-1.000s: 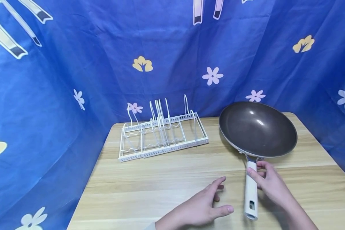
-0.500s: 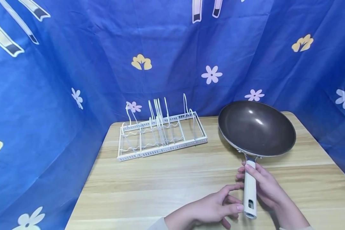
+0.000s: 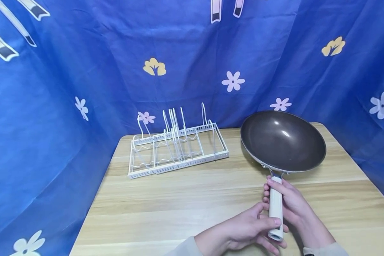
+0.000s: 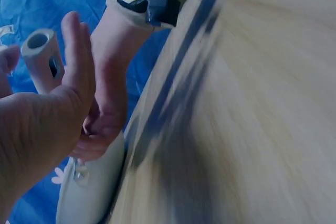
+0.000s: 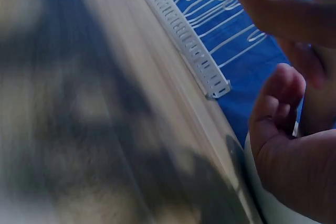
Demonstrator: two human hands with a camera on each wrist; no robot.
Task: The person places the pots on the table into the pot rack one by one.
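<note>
A wok [image 3: 283, 140] with a dark inside and a long pale handle [image 3: 276, 204] is at the right of the table, its bowl toward the back. My right hand [image 3: 292, 204] grips the handle near the bowl, thumb on top and fingers curled beneath. At the handle's end is my left hand [image 3: 251, 227], its thumb lying over the handle and its fingers reaching under. In the left wrist view the left hand's fingers [image 4: 79, 56] look straight beside the handle end [image 4: 42, 51]. The right wrist view shows the right hand [image 5: 286, 135] with bent fingers.
A white wire rack [image 3: 179, 165] with upright dividers stands at the back left of the wooden table [image 3: 166, 213]. A blue patterned curtain [image 3: 185, 53] hangs behind and at both sides.
My left hand has moved right to the handle's end. My right hand's fingers have wrapped further under the handle. The head view has shifted slightly.
</note>
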